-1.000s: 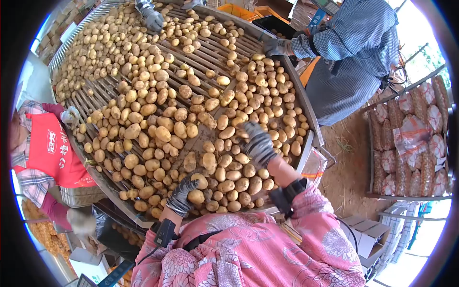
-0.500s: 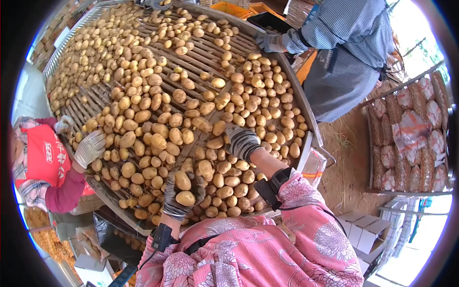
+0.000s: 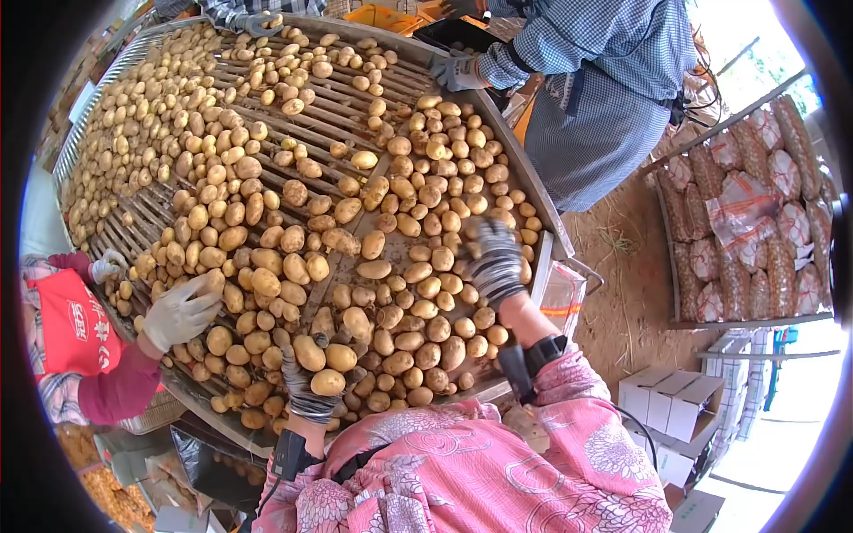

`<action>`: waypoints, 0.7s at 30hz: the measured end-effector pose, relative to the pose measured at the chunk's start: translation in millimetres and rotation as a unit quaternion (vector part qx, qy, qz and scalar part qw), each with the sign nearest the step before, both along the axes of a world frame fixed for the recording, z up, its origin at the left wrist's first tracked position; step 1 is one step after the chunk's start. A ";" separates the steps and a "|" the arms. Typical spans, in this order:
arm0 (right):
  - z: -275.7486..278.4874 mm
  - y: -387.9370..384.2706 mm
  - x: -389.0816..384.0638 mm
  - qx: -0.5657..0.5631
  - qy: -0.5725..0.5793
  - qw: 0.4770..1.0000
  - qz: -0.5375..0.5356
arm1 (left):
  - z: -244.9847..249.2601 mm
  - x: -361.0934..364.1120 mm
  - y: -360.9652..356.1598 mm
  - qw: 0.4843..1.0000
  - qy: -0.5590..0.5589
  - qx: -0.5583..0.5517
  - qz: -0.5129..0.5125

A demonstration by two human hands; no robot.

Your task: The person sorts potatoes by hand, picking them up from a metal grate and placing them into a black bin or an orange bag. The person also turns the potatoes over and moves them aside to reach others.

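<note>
Left hand (image 3: 306,401) cupping three potatoes (image 3: 340,357) at the near side of the slatted surface (image 3: 537,188), fingers curling round them; looser cradling probably risking a roll-off. Right hand (image 3: 496,259) reaching over loose potatoes (image 3: 427,356), fingers blurring, grip impossible to tell; light contact likely sparing skins.

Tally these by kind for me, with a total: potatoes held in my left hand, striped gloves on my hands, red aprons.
Potatoes in your left hand: 3
Striped gloves: 2
Red apron: 1
Total: 6
</note>
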State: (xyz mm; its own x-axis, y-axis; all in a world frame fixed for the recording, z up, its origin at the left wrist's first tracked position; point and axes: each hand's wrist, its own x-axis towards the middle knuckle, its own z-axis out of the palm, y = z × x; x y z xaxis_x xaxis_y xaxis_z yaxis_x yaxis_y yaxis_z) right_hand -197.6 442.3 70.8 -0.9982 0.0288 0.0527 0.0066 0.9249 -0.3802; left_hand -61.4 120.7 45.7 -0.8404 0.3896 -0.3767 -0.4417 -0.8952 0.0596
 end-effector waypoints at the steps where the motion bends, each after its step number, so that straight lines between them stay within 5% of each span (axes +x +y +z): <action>1: -15.4 18.3 0.9 0.079 0.022 0.995 -0.055 | 0.4 1.4 0.2 1.000 -0.001 -0.006 0.002; 2: -18.7 24.1 3.4 0.063 -0.052 0.990 -0.113 | 0.7 2.8 1.4 1.000 0.000 -0.011 0.001; 5: -17.1 -11.3 34.0 0.130 -0.187 0.972 -0.063 | 0.7 5.1 2.9 1.000 -0.003 -0.025 0.001; 12: -18.4 -15.8 76.2 0.048 -0.174 0.974 0.139 | 2.7 6.2 3.5 0.998 -0.006 -0.060 0.002; 14: -25.2 19.4 69.6 -0.046 -0.030 0.997 0.046 | 3.2 6.5 4.5 0.998 -0.006 -0.066 0.003; 16: -36.2 56.4 35.5 -0.002 -0.044 0.998 -0.045 | 4.0 7.2 5.3 0.997 -0.004 -0.071 0.007; 18: -23.4 64.9 10.4 0.103 -0.077 0.990 -0.057 | 4.9 8.5 5.9 0.997 -0.004 -0.076 0.009; 19: -14.2 61.0 0.0 0.123 -0.158 0.978 -0.066 | 6.0 9.9 6.2 0.997 -0.002 -0.079 0.012; 21: -39.9 67.2 -17.2 0.110 -0.135 0.984 -0.048 | 6.8 10.7 6.7 0.996 -0.002 -0.087 0.018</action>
